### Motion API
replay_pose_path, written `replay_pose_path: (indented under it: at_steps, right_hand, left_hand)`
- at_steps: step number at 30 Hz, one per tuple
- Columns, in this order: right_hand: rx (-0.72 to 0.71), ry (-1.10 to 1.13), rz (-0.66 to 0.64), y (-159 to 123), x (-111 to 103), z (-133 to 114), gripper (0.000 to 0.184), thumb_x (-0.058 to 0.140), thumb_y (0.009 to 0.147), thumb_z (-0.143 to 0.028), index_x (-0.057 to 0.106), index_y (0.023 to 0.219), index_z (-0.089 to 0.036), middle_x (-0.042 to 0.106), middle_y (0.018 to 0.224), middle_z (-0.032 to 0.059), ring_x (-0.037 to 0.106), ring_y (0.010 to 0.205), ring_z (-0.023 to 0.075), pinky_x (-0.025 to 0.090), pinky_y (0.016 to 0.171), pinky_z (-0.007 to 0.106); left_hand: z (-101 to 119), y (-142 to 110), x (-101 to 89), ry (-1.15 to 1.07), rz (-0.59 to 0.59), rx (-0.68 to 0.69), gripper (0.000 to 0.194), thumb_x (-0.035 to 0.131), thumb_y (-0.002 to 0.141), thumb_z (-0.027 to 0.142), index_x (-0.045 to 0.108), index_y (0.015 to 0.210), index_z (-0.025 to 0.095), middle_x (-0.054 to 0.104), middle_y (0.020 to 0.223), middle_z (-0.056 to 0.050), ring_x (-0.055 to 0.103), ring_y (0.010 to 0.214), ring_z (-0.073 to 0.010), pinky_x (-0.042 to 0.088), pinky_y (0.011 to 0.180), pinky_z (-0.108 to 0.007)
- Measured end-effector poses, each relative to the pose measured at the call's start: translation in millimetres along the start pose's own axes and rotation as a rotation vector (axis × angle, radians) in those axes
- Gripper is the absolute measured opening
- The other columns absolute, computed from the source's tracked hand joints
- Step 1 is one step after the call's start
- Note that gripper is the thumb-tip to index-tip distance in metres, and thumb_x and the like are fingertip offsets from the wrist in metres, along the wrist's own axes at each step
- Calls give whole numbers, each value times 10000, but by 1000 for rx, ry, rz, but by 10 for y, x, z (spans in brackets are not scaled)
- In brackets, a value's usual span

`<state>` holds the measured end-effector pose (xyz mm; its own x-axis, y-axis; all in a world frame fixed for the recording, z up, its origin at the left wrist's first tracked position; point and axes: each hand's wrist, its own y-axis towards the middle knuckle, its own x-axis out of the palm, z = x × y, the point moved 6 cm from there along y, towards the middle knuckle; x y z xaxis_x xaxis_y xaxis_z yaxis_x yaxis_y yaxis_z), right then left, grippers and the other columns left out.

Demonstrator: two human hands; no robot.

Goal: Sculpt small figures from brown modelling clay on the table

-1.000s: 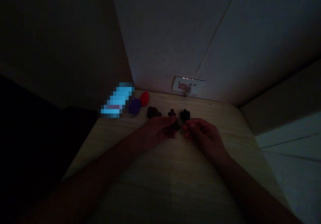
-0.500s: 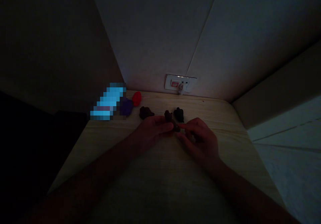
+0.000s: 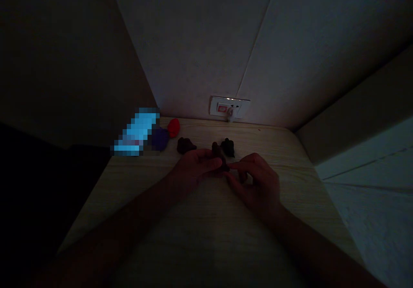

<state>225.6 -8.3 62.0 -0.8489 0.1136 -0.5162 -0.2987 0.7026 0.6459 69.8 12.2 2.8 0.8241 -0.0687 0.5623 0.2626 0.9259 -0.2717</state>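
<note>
The light is dim. My left hand [image 3: 196,166] is closed around a small dark brown clay figure [image 3: 218,150], thumb across its near side. A rounded knob forms the figure's upper end. My right hand [image 3: 258,182] pinches at the lower right end of the figure with index finger and thumb; its other fingers are curled. Just behind the hands lie a brown clay lump [image 3: 185,146] on the left and a black clay lump [image 3: 228,147] on the right. Fine detail on the figure is lost in the dark.
Farther left on the wooden tabletop [image 3: 200,236] are a purple lump [image 3: 160,139], a red lump [image 3: 174,127] and a bright, pixelated screen [image 3: 137,131]. A wall socket [image 3: 229,107] with a plug sits behind the table. A pale panel [image 3: 355,150] stands at the right.
The whole view has shifted slightly, so things sit a little more to the left. The figure appears tilted somewhat differently between my hands. Both hands keep their hold on it.
</note>
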Motion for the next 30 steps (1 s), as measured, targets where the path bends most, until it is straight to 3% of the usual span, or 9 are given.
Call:
replay_pose_path:
  at_steps: [18, 30]
  right_hand:
    - [-58, -66, 25, 0, -4, -62, 156, 751, 860, -154, 695, 973, -245, 614, 776, 5, 566, 605, 136, 472, 507, 268]
    - [-23, -91, 35, 21, -17, -81, 135, 775, 838, -180, 672, 897, -243, 591, 711, -14, 556, 595, 138, 457, 514, 270]
  left_hand:
    - [31, 1, 10, -41, 3, 58, 292, 925, 666, 219, 757, 874, 101, 781, 877, -77, 740, 807, -188, 604, 794, -328]
    - [71, -10, -24, -44, 49, 97, 349, 968, 579, 202, 761, 843, 108, 787, 858, -66, 739, 818, -186, 599, 815, -328]
